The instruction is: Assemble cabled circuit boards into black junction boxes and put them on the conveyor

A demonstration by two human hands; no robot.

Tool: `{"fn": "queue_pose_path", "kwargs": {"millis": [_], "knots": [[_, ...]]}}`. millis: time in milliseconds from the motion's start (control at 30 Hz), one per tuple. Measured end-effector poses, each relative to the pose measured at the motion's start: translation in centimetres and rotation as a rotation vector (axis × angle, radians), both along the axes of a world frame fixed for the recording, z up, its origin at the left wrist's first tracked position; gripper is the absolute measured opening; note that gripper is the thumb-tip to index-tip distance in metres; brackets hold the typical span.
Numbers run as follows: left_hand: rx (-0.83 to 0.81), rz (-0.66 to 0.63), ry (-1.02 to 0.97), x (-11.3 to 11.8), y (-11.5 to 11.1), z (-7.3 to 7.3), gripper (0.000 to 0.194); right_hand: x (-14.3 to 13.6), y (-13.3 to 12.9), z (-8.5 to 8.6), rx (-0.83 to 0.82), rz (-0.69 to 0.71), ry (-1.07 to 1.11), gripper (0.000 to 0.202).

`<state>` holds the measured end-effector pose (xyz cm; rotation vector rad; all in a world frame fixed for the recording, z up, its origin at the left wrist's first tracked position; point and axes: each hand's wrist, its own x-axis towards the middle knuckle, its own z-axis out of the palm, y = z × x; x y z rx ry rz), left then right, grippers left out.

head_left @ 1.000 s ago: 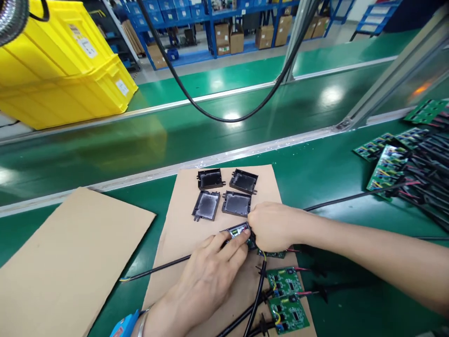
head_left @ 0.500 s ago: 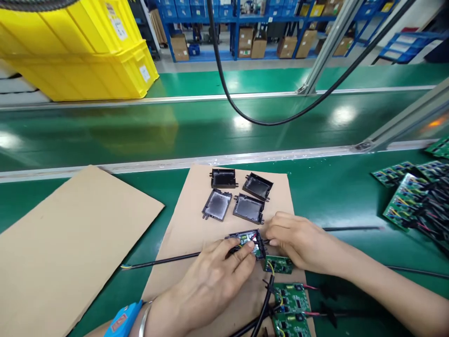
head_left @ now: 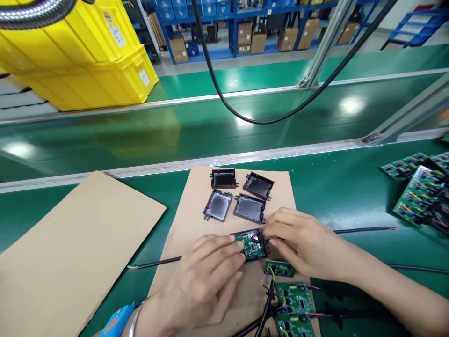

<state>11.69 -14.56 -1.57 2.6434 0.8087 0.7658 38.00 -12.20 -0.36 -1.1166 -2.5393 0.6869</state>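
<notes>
A black case with a green circuit board (head_left: 253,246) inside lies on the cardboard sheet (head_left: 182,220). My left hand (head_left: 210,276) is closed at the case's left side, fingertips on its edge. At the right end, my right hand (head_left: 294,238) pinches around the black cable (head_left: 365,230) where it meets the case; the exact grip is partly hidden. Four open black cases, among them one at the upper left (head_left: 223,179) and one at the lower right (head_left: 249,208), lie beyond. Below the right hand are loose green boards (head_left: 293,297) with cables.
Another cardboard sheet (head_left: 77,238) lies at the left. More wired boards (head_left: 419,194) are piled at the right. Yellow crates (head_left: 105,84) stand at the back left, a black cable (head_left: 259,121) hangs overhead, and a metal post (head_left: 324,47) rises behind.
My left fingers have drawn back from the board's middle to the left edge, uncovering more of the board. My right hand stays at the case's right end. The camera view has shifted slightly.
</notes>
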Motion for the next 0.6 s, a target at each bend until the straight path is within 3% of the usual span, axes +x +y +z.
{"fn": "queue_pose_path", "kwargs": {"millis": [100, 200, 433, 600], "knots": [[-0.124, 0.164, -0.108, -0.7, 0.6, 0.0, 0.023, -0.2, -0.6, -0.5, 0.03, -0.035, 0.059, 0.024], [-0.231, 0.255, -0.088, -1.0, 1.1, -0.3, 0.015, -0.4, -1.0, -1.2, 0.024, -0.039, 0.09, 0.021], [-0.312, 0.245, -0.004, -0.4, 1.2, -0.5, 0.011, -0.8, -1.6, -1.1, 0.09, -0.006, 0.127, 0.022], [-0.326, 0.248, 0.008, -0.1, 1.2, -0.6, 0.012, -3.1, -2.4, 0.3, 0.128, 0.001, -0.064, 0.022]]}}
